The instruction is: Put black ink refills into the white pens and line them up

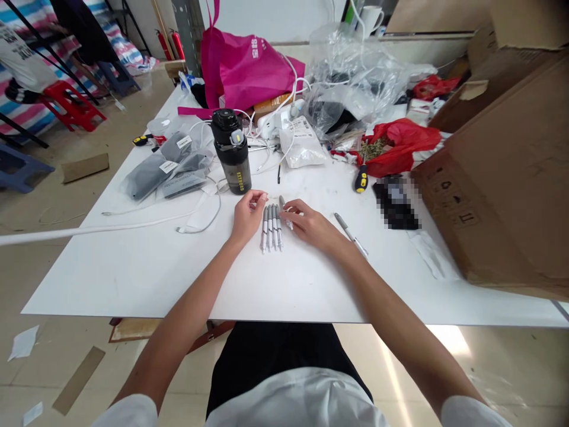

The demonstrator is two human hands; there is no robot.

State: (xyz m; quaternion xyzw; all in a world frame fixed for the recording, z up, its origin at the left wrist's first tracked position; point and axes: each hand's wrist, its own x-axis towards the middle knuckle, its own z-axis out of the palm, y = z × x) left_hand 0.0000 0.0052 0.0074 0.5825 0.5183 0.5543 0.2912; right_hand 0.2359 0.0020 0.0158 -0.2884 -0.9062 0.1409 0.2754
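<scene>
Several white pens (pixel 269 228) with grey grips lie side by side on the white table (pixel 306 284), grey ends away from me. My right hand (pixel 306 222), just right of the row, has its fingers closed on another grey-and-white pen (pixel 283 203), partly hidden by the fingers. At the row's left, my left hand (pixel 249 218) is closed, thumb and fingertips together near the grey ends. Whatever it pinches is too small to make out. Farther right, a single pen (pixel 351 235) lies at a slant.
A black bottle (pixel 232 154) stands just beyond my left hand. Bagged items (pixel 164 169) and white cables lie to the left. A pink bag (pixel 255 68) and clear plastic (pixel 355 71) fill the back. On the right are a screwdriver (pixel 361 179), a red bag (pixel 404 142) and a cardboard box (pixel 502 178).
</scene>
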